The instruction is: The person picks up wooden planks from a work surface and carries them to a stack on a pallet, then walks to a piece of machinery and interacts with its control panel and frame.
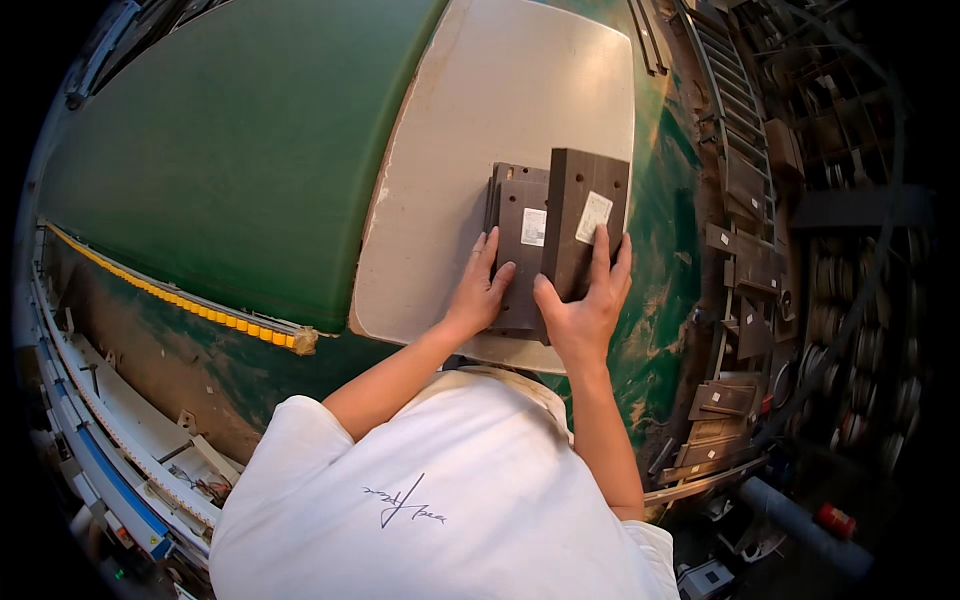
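Two piles of dark brown rectangular boards lie side by side on a pale tabletop in front of me. The left pile (521,200) has a white label and small holes on its top board. My left hand (478,290) rests along that pile's left edge, fingers stretched out and thumb over the top. A thick dark brown board (575,215), also labelled and with holes near its far end, stands higher at the right and overlaps the pile's right edge. My right hand (588,300) grips it, thumb on its left side, fingers over its top and right edge. Its underside is hidden.
The pale tabletop (480,100) has rounded corners. A wide green surface (240,150) adjoins it on the left, with a row of yellow rollers (190,300) along its near edge. Boards (755,270) lie along a roller rack (735,100) at the right.
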Tool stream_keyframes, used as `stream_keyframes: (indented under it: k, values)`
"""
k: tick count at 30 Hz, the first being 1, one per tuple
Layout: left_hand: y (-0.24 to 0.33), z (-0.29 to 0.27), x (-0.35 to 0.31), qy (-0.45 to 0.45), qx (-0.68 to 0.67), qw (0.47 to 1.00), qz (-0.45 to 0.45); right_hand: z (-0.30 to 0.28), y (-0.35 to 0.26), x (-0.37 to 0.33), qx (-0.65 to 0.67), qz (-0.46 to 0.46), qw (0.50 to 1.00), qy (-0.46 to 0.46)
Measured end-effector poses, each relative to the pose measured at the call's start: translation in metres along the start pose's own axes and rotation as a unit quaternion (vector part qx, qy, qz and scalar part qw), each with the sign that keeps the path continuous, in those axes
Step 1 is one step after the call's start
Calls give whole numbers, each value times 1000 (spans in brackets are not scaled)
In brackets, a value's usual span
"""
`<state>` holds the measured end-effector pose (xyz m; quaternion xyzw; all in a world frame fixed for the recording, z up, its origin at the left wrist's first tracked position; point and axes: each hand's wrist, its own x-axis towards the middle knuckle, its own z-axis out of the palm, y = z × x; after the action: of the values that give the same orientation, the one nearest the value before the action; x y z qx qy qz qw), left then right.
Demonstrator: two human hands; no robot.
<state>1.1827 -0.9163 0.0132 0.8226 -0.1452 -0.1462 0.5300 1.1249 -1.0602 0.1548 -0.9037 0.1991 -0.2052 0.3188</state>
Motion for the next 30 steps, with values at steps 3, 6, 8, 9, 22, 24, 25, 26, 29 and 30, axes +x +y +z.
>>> stream_keyframes:
  k: [3, 6, 8, 9, 22, 24, 25, 26, 29, 30]
  values:
    - [-2, -8, 5, 15, -41, 999, -12, 38, -10, -1, -59, -1, 998, 18]
    - [-33, -10, 22, 76, -136, 987, -27, 72, 5, -14, -217, 58, 970, -97]
    - [-50, -16, 46, 81, -206, 972, -85, 71, 8, -13, -207, 77, 969, -107]
    - [-57, -20, 65, 69, -195, 974, -98, 66, 9, -16, -176, 81, 976, -98]
    - [-31, -25, 284, -435, -92, 867, -223, 54, 97, -181, 471, 537, 684, -148]
    - [-32, -34, 270, -437, -132, 863, -217, 58, 101, -183, 526, 513, 654, -180]
    - [-33, -36, 259, -427, -131, 867, -220, 57, 105, -185, 552, 501, 638, -195]
    - [-33, -39, 247, -409, -133, 871, -237, 57, 112, -182, 580, 494, 616, -201]
    - [-41, -45, 207, -323, -146, 889, -289, 49, 131, -175, 632, 477, 578, -200]
    - [-44, -48, 193, -320, -168, 888, -284, 41, 134, -176, 627, 479, 584, -187]
